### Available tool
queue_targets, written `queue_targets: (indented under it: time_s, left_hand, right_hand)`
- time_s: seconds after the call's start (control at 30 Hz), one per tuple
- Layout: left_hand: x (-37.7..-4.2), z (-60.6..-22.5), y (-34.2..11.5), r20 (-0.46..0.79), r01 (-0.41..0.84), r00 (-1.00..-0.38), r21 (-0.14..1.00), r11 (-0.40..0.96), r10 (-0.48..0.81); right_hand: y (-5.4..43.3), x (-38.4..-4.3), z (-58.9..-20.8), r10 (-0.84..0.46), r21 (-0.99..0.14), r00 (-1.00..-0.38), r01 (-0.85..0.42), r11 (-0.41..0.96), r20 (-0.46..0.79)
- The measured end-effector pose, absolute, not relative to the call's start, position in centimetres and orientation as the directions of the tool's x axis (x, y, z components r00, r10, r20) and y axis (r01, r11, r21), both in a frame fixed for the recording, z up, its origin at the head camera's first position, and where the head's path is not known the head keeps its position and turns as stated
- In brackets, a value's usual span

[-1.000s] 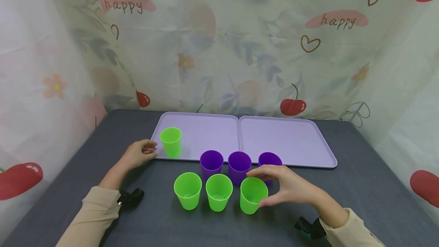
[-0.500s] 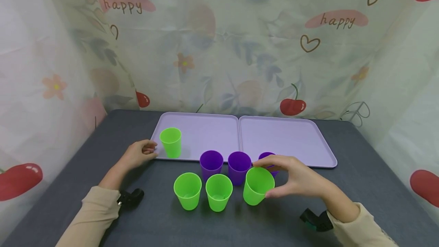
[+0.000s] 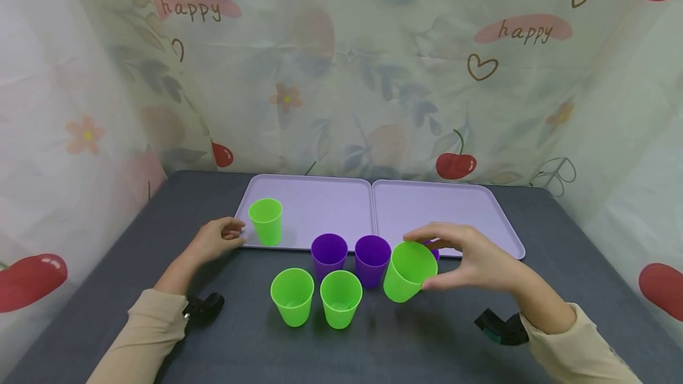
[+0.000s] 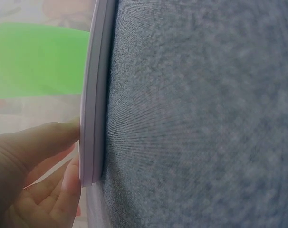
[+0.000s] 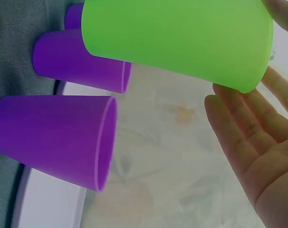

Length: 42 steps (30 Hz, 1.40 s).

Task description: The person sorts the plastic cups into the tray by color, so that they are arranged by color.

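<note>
In the head view my right hand [image 3: 469, 259] holds a green cup [image 3: 409, 271] near its rim between thumb and fingers. The cup is tilted and raised off the table, partly hiding a purple cup [image 3: 433, 252] behind it. In the right wrist view this green cup [image 5: 177, 40] hangs above the purple cups. My left hand [image 3: 213, 239] holds the front left corner of the left lilac tray [image 3: 315, 206]; in the left wrist view the thumb [image 4: 44, 137] touches its rim. A green cup [image 3: 265, 221] stands upright on that tray.
Two green cups, one left [image 3: 292, 298] and one right [image 3: 341, 300], stand upright on the grey table [image 3: 256, 348]. Behind them are two more purple cups [image 3: 329, 256] by the trays' front edges. A second lilac tray [image 3: 443, 212] adjoins the first. Patterned cloth [image 3: 352, 76] surrounds the table.
My right hand has lifted the green cup off the table and moved it back and to the right, tilting it. The left hand has stayed at the tray corner.
</note>
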State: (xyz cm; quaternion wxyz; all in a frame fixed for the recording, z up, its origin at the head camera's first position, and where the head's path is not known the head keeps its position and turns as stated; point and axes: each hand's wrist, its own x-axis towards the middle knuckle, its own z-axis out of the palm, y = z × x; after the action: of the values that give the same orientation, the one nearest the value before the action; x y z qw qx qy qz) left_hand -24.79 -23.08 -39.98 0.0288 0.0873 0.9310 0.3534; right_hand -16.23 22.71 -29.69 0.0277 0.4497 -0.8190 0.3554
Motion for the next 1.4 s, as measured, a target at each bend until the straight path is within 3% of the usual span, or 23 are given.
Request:
queue_targets:
  time_s: [0.73,1.4]
  left_hand:
    - [-24.9,-40.0,-23.0,-0.011,0.128,-0.983,0.668,0.734,0.181]
    - [-25.0,-39.9,-23.1,-0.022,0.123,-0.983,0.668,0.734,0.184]
  right_hand:
    - [22.0,-18.5,-26.4,-0.719,-0.471,-0.555,-0.810,0.351,0.418]
    - [19.4,-21.7,-25.0,-0.698,-0.541,-0.626,-0.742,0.397,0.348]
